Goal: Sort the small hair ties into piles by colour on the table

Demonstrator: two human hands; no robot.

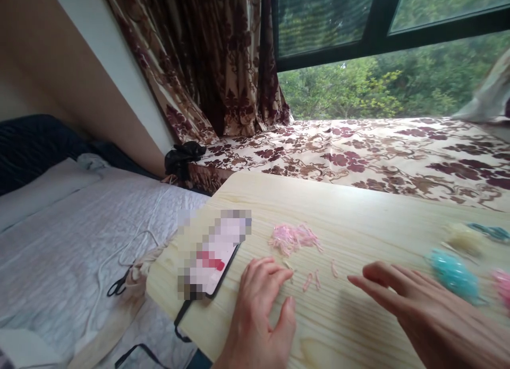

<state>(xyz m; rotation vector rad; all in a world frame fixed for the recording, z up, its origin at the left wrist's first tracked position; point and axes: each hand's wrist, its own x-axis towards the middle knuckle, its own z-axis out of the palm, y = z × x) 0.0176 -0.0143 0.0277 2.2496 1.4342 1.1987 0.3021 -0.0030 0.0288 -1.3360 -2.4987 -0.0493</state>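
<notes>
My left hand (263,305) rests low at the table's near side, thumb apart from the fingers. A small pale piece (288,265) lies at its fingertips; I cannot tell whether they touch it. A pile of thin, glossy pink strips (294,238) lies just beyond. A few loose pink strips (307,282) are scattered between my two hands, one more pink strip (334,268) lying nearer the right. My right hand (402,289) hovers over the wood with its index finger stretched out and nothing visible in it. Beside it lies a turquoise bundle (454,276).
The light wooden table (358,215) also carries a partly blurred phone (219,252) with a black strap, a cream bundle (464,239), a dark teal bundle (491,232) and a pink bundle (502,285). A bed (99,215) is at left; a window seat (358,151) lies behind.
</notes>
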